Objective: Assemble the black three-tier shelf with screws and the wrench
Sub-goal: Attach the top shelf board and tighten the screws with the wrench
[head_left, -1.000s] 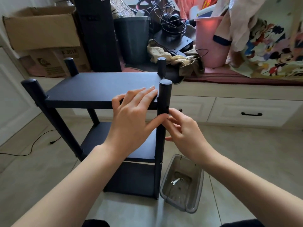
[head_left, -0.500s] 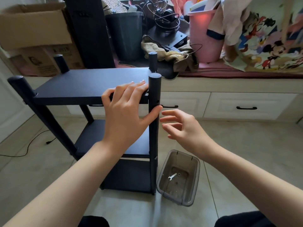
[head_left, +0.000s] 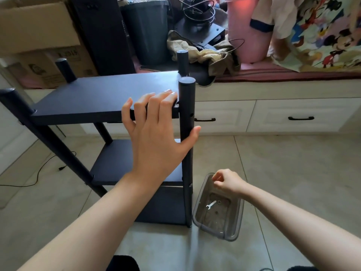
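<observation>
Nearest: right hand (head_left: 227,181) hovering over the tub (head_left: 199,218), fingers curled together; cannot tell whether anything is pinched. Wrench (head_left: 211,204) flat on the tub floor just below and slightly left of those fingers, long axis running diagonally, far closer to this hand than the other. Farther: left hand (head_left: 156,137) laid flat, fingers straight over the top tier's (head_left: 101,94) front edge, thumb across the post (head_left: 186,106), steadying the shelf. Open screw hole (head_left: 191,115) visible on the post beside the tier. Probably fetching hardware for that joint.
</observation>
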`<state>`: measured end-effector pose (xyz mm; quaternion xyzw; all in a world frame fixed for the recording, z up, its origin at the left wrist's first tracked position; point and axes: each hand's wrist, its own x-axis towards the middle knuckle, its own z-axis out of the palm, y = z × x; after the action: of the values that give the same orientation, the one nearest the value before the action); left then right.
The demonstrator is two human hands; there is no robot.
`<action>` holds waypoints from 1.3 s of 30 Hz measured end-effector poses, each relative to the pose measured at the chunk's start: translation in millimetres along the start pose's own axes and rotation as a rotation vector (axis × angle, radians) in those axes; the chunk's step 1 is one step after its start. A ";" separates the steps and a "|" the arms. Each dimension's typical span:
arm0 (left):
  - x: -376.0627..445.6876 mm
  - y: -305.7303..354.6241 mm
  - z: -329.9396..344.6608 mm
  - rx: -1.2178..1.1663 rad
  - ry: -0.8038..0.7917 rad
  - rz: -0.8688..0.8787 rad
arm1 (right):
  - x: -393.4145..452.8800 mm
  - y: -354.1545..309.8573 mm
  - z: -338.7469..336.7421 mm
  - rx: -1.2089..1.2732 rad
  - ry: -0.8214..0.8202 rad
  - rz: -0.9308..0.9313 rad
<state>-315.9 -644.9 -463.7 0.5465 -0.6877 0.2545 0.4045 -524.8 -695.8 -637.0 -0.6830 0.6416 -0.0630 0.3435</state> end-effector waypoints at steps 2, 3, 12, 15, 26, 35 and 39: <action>-0.5 -0.1 1.5 0.004 0.013 0.006 | 15.5 18.4 26.8 -0.053 -0.074 0.049; 0.3 0.1 2.3 0.006 0.021 0.007 | 21.6 28.0 41.0 -0.082 -0.121 0.068; 1.4 1.7 3.7 0.045 0.045 -0.005 | 46.7 82.1 130.6 -0.306 -0.405 0.156; 1.2 3.0 4.5 0.054 0.021 0.003 | 55.2 92.4 150.1 -0.361 -0.460 0.150; 1.4 5.0 3.3 0.066 0.022 -0.001 | 59.2 97.6 189.2 -0.423 -0.454 0.032; 0.2 0.4 0.0 0.050 -0.003 0.027 | 63.3 63.6 139.7 -0.389 -0.406 -0.014; 2.1 -2.0 -8.2 0.041 -0.067 0.042 | 57.1 25.5 94.6 -0.437 -0.418 -0.091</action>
<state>-311.9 -640.1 -457.7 0.5485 -0.7067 0.2585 0.3645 -486.5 -710.1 -742.8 -0.7671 0.5240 0.2029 0.3096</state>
